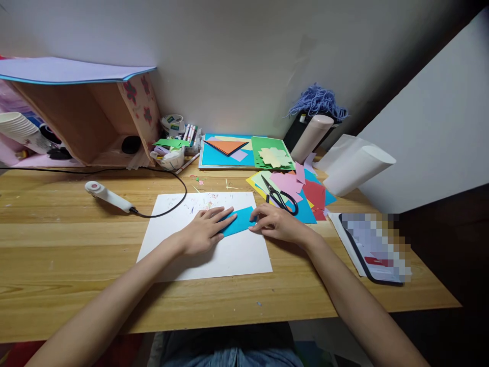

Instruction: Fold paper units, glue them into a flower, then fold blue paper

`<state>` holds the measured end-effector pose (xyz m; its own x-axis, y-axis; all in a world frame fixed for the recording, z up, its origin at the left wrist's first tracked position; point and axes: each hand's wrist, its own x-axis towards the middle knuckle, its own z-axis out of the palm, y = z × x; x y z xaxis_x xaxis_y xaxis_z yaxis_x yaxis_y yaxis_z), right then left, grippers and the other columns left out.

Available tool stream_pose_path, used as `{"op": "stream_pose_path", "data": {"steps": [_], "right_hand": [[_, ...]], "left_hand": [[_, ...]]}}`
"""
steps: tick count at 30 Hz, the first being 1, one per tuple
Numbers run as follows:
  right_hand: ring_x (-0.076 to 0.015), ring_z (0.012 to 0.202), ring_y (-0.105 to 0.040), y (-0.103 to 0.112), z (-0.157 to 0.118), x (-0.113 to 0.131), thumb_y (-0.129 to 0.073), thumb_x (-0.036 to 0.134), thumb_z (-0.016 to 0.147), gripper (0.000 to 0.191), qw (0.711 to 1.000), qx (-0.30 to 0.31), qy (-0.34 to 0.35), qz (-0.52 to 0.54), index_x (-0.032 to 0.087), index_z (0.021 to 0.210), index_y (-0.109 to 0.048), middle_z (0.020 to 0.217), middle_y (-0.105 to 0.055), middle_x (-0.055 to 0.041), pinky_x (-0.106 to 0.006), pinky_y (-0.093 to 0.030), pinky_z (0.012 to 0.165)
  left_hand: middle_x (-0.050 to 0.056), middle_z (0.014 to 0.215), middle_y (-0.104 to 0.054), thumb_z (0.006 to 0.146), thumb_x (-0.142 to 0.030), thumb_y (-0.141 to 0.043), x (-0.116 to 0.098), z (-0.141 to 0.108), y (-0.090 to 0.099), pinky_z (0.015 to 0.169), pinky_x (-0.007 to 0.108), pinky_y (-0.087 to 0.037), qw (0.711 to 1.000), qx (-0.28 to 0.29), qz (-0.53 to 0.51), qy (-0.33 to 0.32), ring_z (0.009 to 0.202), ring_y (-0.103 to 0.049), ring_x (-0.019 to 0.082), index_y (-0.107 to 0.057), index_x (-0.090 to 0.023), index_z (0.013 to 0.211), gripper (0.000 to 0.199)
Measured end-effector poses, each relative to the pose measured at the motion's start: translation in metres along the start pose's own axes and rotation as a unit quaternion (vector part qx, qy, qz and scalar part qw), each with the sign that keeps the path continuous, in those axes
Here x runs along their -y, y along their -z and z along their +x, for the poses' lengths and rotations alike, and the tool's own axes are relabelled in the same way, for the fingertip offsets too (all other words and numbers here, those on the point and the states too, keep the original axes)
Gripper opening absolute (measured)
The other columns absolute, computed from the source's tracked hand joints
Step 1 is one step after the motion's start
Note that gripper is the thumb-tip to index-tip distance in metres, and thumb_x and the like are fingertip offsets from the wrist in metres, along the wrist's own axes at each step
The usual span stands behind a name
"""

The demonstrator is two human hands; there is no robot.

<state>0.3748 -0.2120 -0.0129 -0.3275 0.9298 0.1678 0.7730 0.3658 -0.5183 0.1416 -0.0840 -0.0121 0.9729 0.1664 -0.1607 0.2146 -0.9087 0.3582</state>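
Note:
A blue piece of paper (239, 222) lies on a white sheet (237, 260) on the wooden table. My left hand (202, 230) rests flat on the left part of the blue paper, its fingers spread. At the paper's right end is my right hand (273, 223), with curled fingers touching the edge; whether the fingertips pinch it is hard to tell. Black-handled scissors (282, 199) lie just beyond my right hand on a pile of coloured paper scraps (315, 192).
A tablet-like device (355, 250) lies at the right. A white corded tool (110, 196) is at the left, its cable reaching the white sheet. Behind stand a cardboard box (143, 112), markers (190, 133), a folded orange paper (228, 147) and a rolled white sheet (359, 168).

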Motion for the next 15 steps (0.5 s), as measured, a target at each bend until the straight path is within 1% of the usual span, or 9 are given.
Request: {"op": "stream_pose_path", "data": {"steps": [3,9,12,15], "right_hand": [[-0.0166,0.093,-0.053,0.001,-0.002,-0.001,-0.054,0.028,0.084,0.016,1.000,0.000,-0.018,0.024,0.025,0.086,-0.070,0.100,-0.059,-0.0053,-0.031,-0.046,0.074],[-0.0161,0.094,-0.054,0.005,-0.006,-0.007,-0.056,0.021,0.081,0.016,0.996,-0.003,-0.047,0.081,0.025,0.084,-0.071,0.101,-0.059,-0.0047,-0.032,-0.047,0.078],[-0.0163,0.094,-0.056,0.007,-0.009,-0.012,-0.056,0.017,0.079,0.018,0.994,-0.006,-0.060,0.087,0.025,0.083,-0.071,0.101,-0.060,-0.0038,-0.032,-0.047,0.079],[-0.0162,0.092,-0.057,0.008,-0.010,-0.011,-0.055,0.012,0.077,0.021,0.995,-0.014,-0.060,0.075,0.026,0.081,-0.071,0.099,-0.062,-0.0028,-0.032,-0.048,0.078]], "left_hand": [[-0.002,0.150,-0.008,0.090,-0.034,-0.032,0.000,-0.001,0.002,0.102,0.047,-0.019,1.000,0.012,-0.005,-0.002,0.135,-0.013,0.026,-0.007,-0.039,0.139,0.056],[0.000,0.149,-0.008,0.090,-0.031,-0.033,-0.001,-0.001,0.006,0.103,0.048,-0.019,1.000,0.017,-0.009,-0.006,0.135,-0.013,0.027,-0.007,-0.038,0.140,0.057],[0.000,0.149,-0.009,0.089,-0.031,-0.033,-0.001,-0.001,0.007,0.103,0.048,-0.019,1.000,0.018,-0.010,-0.009,0.135,-0.013,0.027,-0.007,-0.039,0.139,0.057],[0.000,0.149,-0.009,0.089,-0.031,-0.034,0.002,-0.001,0.006,0.103,0.049,-0.019,1.000,0.021,-0.016,-0.013,0.135,-0.013,0.027,-0.007,-0.039,0.139,0.058]]}}
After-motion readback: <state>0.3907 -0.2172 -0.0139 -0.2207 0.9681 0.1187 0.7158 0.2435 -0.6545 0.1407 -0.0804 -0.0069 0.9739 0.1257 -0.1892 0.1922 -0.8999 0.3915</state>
